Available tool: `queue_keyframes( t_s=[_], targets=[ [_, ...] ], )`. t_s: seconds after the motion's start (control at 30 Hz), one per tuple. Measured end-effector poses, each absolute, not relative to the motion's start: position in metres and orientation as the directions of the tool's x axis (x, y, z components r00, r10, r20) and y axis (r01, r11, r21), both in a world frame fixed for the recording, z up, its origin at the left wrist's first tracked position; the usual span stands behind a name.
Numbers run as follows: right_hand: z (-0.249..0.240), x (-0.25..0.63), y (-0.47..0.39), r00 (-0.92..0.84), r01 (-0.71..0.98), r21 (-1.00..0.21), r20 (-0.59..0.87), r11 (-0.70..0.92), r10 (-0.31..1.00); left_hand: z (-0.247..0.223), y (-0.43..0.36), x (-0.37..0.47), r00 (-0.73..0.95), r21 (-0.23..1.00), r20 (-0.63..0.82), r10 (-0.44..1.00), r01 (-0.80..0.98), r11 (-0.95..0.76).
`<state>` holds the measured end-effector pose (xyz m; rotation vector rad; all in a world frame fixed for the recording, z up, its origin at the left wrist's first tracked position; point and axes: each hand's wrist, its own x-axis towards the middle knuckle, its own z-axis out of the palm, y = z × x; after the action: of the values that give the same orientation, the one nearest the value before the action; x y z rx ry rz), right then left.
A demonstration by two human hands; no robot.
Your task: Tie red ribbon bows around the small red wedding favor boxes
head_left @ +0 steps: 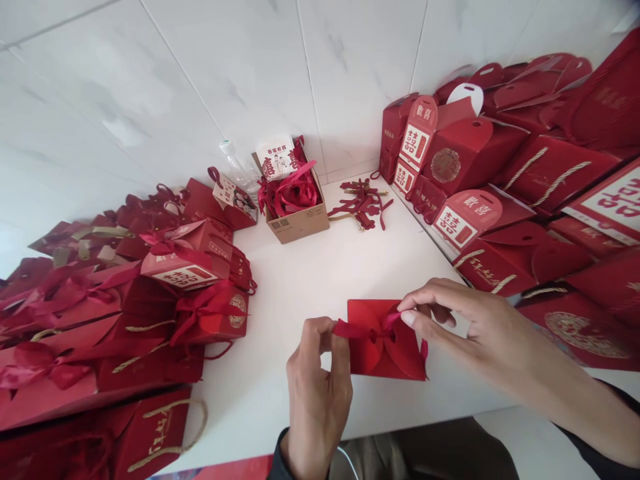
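A small red gift box (pixel 370 363) with curved, overlapping top flaps lies on the white table in front of me. A dark red ribbon (pixel 357 329) passes through the holes in the flaps. My left hand (pixel 323 380) pinches one end of that ribbon at the box's left side. On the right, my right hand (pixel 450 320) pinches another part of the ribbon between thumb and forefinger, just above the box's right half. The ribbon crosses at the middle of the box; whether it is knotted there I cannot tell.
Red gift boxes (pixel 110 313) with ribbon bows are heaped at the left. More red boxes (pixel 475 147) are stacked at the right. Near the wall stand a cardboard box (pixel 300 227) of red ribbons and a clear plastic bottle (pixel 235 163). Red tasselled ornaments (pixel 363 203) lie beside it.
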<state>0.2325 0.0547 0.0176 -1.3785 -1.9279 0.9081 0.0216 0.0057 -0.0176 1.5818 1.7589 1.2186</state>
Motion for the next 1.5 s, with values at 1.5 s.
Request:
queue_keyframes(
  t_s=[1.5],
  targets=[
    [0.024, 0.229, 0.053, -0.372, 0.485, -0.803, 0.17, 0.347, 0.913, 0.003, 0.023, 0.027, -0.074, 0.982, -0.185, 0.98, 0.02, 0.187]
  ],
)
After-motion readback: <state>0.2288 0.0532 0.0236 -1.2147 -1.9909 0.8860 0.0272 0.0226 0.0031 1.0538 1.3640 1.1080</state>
